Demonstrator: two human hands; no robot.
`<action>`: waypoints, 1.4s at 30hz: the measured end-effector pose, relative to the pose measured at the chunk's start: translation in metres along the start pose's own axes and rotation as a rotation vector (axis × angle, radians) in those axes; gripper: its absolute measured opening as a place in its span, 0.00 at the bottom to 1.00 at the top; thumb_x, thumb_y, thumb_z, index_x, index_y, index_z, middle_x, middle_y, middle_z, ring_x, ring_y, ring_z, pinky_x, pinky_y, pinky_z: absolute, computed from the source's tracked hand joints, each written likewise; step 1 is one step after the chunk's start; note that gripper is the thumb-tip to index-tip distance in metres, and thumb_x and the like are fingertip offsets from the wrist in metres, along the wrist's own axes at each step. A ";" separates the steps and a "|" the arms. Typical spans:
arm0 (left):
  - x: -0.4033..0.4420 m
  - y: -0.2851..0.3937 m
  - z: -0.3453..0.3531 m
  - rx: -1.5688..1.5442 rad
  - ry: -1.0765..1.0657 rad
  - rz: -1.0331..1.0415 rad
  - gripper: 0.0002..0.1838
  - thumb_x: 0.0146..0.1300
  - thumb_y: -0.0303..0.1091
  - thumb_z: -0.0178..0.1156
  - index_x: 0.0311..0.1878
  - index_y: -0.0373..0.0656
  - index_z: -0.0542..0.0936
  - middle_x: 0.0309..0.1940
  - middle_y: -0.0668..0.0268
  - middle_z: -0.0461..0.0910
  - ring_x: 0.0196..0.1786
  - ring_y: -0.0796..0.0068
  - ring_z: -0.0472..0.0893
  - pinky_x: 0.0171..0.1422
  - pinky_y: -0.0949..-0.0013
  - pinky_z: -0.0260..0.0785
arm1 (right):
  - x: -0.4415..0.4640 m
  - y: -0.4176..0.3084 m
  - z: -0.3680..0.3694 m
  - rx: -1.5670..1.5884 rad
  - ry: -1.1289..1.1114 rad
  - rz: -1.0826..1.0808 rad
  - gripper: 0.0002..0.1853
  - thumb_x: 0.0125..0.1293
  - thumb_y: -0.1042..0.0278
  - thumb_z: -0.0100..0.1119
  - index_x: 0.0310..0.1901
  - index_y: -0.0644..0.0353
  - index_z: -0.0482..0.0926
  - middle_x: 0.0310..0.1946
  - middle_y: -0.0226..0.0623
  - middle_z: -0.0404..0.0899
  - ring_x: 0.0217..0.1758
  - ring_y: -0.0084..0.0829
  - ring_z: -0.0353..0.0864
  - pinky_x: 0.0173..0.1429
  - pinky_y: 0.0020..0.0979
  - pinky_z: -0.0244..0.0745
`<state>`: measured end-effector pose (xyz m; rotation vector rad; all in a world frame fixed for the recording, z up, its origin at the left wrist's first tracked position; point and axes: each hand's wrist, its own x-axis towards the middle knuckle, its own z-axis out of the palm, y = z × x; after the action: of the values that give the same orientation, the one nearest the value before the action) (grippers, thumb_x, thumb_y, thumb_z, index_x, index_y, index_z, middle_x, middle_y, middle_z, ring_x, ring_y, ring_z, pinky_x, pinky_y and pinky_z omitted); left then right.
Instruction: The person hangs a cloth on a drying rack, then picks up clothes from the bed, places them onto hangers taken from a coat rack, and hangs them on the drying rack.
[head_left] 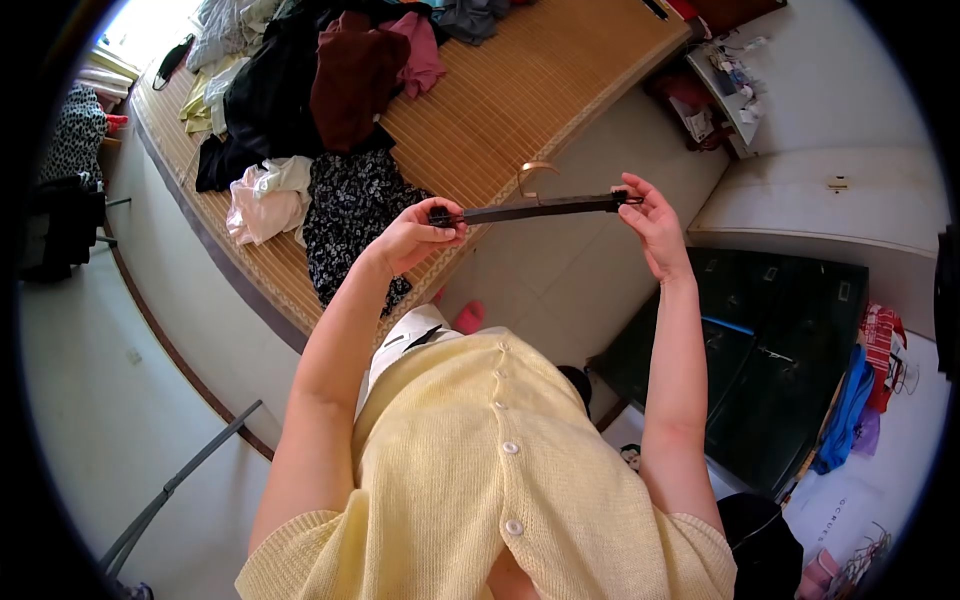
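Between my two hands I hold up a dark clip hanger (pixel 545 209) with a copper-coloured hook, roughly level in front of me. My left hand (pixel 415 236) grips the clip at its left end, thumb and fingers closed. At the other end, my right hand (pixel 654 228) pinches the right clip between thumb and fingers. No garment hangs from the clips. Just beyond my left hand, black patterned fabric (pixel 350 215) with a light floral print lies over the edge of the mat-covered bed (pixel 500 95).
On the bed are a maroon garment (pixel 355 80), pink cloth (pixel 420 55), black clothes (pixel 270 95) and a pale pink piece (pixel 262 205). A dark green cabinet (pixel 780 350) stands at the right, with bags (pixel 848 410) beside it. A grey metal pole (pixel 190 475) is at lower left.
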<state>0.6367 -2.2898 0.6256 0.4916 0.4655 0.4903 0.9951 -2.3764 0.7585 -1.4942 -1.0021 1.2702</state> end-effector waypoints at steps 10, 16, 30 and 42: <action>0.014 -0.023 -0.039 -0.385 0.285 -0.048 0.18 0.70 0.36 0.54 0.60 0.40 0.72 0.46 0.53 0.81 0.34 0.76 0.81 0.47 0.68 0.80 | 0.062 0.045 0.033 0.135 0.363 0.165 0.29 0.65 0.71 0.59 0.67 0.62 0.65 0.62 0.38 0.69 0.55 0.26 0.74 0.58 0.28 0.71; 0.027 -0.024 -0.045 -0.759 0.362 -0.155 0.14 0.70 0.37 0.54 0.53 0.38 0.74 0.44 0.44 0.81 0.27 0.72 0.82 0.40 0.70 0.81 | 0.072 0.060 0.101 0.204 0.155 0.295 0.28 0.69 0.66 0.57 0.68 0.58 0.61 0.62 0.35 0.71 0.58 0.29 0.76 0.57 0.35 0.73; 0.040 -0.021 -0.031 -0.755 0.286 -0.281 0.15 0.71 0.41 0.52 0.41 0.37 0.79 0.34 0.50 0.84 0.24 0.71 0.82 0.36 0.70 0.81 | 0.081 0.068 0.110 0.294 0.120 0.255 0.17 0.72 0.65 0.54 0.59 0.56 0.67 0.55 0.34 0.79 0.51 0.28 0.82 0.52 0.30 0.75; 0.048 -0.038 -0.031 -0.522 0.311 -0.204 0.14 0.70 0.31 0.53 0.56 0.38 0.71 0.53 0.52 0.79 0.51 0.61 0.82 0.60 0.56 0.75 | 0.086 0.109 0.099 0.325 0.179 0.505 0.20 0.72 0.68 0.51 0.63 0.61 0.66 0.55 0.41 0.77 0.51 0.31 0.81 0.52 0.30 0.76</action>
<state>0.6702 -2.2828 0.5665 -0.1373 0.6520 0.4706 0.9121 -2.3101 0.6253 -1.6158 -0.2831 1.5261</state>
